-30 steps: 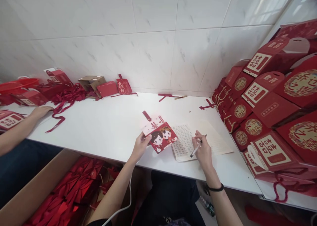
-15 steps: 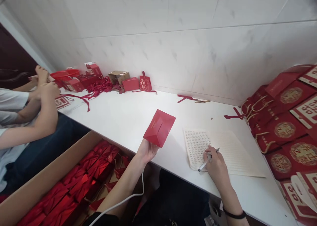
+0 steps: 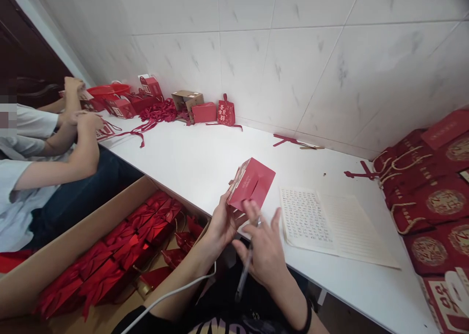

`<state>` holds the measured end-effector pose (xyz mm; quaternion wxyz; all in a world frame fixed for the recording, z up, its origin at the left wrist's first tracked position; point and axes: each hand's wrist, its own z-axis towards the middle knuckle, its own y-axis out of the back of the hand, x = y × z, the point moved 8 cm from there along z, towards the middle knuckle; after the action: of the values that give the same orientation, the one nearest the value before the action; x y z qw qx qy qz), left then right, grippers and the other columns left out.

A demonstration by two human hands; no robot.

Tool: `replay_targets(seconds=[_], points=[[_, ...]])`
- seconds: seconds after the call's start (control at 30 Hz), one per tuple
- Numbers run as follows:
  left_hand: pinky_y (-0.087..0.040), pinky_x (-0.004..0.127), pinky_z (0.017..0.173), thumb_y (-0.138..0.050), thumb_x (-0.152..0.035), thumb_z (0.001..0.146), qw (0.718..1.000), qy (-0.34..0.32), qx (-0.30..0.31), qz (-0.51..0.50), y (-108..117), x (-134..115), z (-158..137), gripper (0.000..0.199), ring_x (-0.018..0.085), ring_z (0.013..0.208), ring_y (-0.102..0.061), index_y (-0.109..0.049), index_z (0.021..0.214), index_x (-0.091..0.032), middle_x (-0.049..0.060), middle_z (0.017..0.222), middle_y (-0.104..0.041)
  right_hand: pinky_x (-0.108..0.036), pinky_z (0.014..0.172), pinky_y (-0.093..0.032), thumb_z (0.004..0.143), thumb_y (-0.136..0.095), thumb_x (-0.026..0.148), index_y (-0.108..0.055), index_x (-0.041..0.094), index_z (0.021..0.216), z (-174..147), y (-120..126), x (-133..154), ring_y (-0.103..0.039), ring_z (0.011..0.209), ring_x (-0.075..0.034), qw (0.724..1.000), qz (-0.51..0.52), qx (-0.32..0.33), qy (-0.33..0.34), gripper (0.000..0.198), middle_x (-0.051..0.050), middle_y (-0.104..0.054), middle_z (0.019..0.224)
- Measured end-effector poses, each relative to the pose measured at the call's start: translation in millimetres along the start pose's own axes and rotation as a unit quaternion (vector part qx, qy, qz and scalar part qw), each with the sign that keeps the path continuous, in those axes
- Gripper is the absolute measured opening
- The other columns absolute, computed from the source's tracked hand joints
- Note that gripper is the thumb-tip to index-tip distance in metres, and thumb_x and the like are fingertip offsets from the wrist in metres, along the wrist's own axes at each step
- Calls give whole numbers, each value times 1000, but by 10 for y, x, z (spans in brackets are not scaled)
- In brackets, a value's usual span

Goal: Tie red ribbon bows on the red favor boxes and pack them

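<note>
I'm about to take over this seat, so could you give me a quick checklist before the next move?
1. Red box held by the left hand: ok.
2. Pen held by the right hand: ok, between its fingers.
3. Right fingertips touching the box: cannot tell; they overlap its lower edge in this view.
4. Flaps on the box's visible face fully locked: cannot tell; a slit shows.
5. Notebook open on the white table: ok.
6. Co-worker's hand away from the box: ok, far left.
</note>
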<state>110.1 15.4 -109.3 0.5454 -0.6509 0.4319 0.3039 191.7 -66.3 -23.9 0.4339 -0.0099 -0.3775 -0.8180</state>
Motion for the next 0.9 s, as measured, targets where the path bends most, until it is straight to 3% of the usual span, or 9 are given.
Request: replay_targets(seconds=[0.07, 0.1, 0.17, 0.23, 0.27, 0.43, 0.67, 0.77, 0.9], points=[[-57, 25, 69, -43, -42, 87, 997, 35, -27, -64, 49, 5, -16, 38, 15, 80, -65, -55, 114, -18, 6, 104, -67, -69, 103, -9, 92, -44, 24, -42, 19, 94, -45, 138, -170, -30, 132, -31, 991, -32, -74, -106, 5, -19, -35, 140], [-56, 23, 66, -47, -39, 86, 993, 51, -40, -100, 62, 5, -29, 35, 13, 78, -65, -55, 115, -20, 4, 103, -67, -69, 103, -11, 92, -44, 24, -41, 19, 95, -61, 193, -202, -27, 133, -31, 986, -42, -94, -128, 6, -20, -32, 141], [-55, 21, 64, -51, -34, 85, 983, 79, -55, -157, 54, 8, -61, 32, 12, 75, -64, -56, 113, -19, 4, 98, -68, -66, 105, -15, 93, -44, 25, -41, 20, 94, -25, 201, -111, -25, 134, -30, 993, -42, -73, -85, 7, -20, -31, 142], [-55, 21, 64, -51, -30, 85, 977, 99, -50, -183, 7, 11, -89, 30, 13, 74, -65, -58, 109, -14, 6, 91, -69, -63, 106, -15, 94, -42, 28, -40, 20, 91, 19, 102, 53, -28, 133, -28, 999, -35, -5, -5, 8, -18, -36, 140], [-55, 22, 64, -50, -30, 86, 975, 104, -46, -190, -14, 11, -100, 30, 14, 74, -65, -58, 108, -13, 7, 90, -69, -64, 106, -14, 94, -41, 30, -41, 20, 90, 25, 62, 76, -30, 132, -28, 999, -43, 16, 3, 11, -18, -39, 138], [-54, 20, 51, -49, -23, 86, 970, 94, -89, -204, 79, -22, -127, 18, 12, 61, -64, -58, 101, -17, 1, 78, -67, -71, 100, -16, 95, -38, 36, -41, 17, 93, -142, 170, -373, -37, 127, -34, 979, -86, -51, -180, 20, -24, -39, 136], [-49, 13, 45, -44, -14, 89, 951, 104, -144, -255, 299, -60, -208, 24, 8, 52, -61, -56, 109, -19, -2, 68, -65, -69, 97, -27, 94, -38, 43, -45, 16, 106, -337, 369, -762, -45, 120, -36, 968, -82, -84, -224, 30, -20, -53, 123], [-50, 15, 47, -47, -16, 86, 954, 90, -134, -251, 325, -39, -221, 21, 9, 52, -60, -58, 104, -18, -2, 68, -65, -64, 99, -31, 93, -44, 30, -44, 17, 100, -188, 309, -490, -40, 125, -33, 986, -44, -72, -141, 15, -21, -47, 130], [-51, 19, 50, -48, -25, 86, 953, 106, -115, -259, 270, 31, -230, 19, 11, 57, -61, -61, 92, -13, 3, 72, -67, -63, 101, -32, 91, -45, 18, -44, 16, 93, 27, 23, 134, -33, 130, -32, 999, 14, 19, 25, 3, -24, -39, 136]])
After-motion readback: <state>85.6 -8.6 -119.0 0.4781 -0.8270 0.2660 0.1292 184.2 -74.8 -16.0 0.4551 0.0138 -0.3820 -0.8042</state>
